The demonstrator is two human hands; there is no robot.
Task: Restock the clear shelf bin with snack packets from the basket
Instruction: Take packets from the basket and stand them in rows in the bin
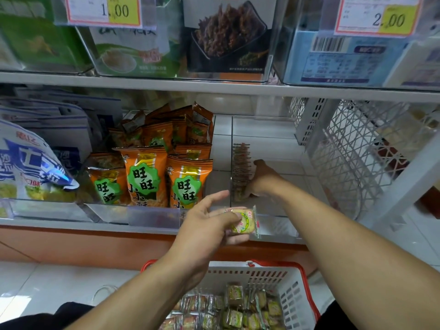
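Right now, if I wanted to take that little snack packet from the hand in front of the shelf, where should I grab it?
Pinch the crimped right edge of the snack packet, coming from the right. The left hand covers its left half with thumb and fingers, so only the right side and its flat clear seal stick out free. The right hand is busy deeper in the clear bin, steadying the row of packets.

Left hand (209, 225) pinching a snack packet (245, 221) before the clear bin (273, 225), right hand (258, 179) against the upright packet row (240, 171) inside.
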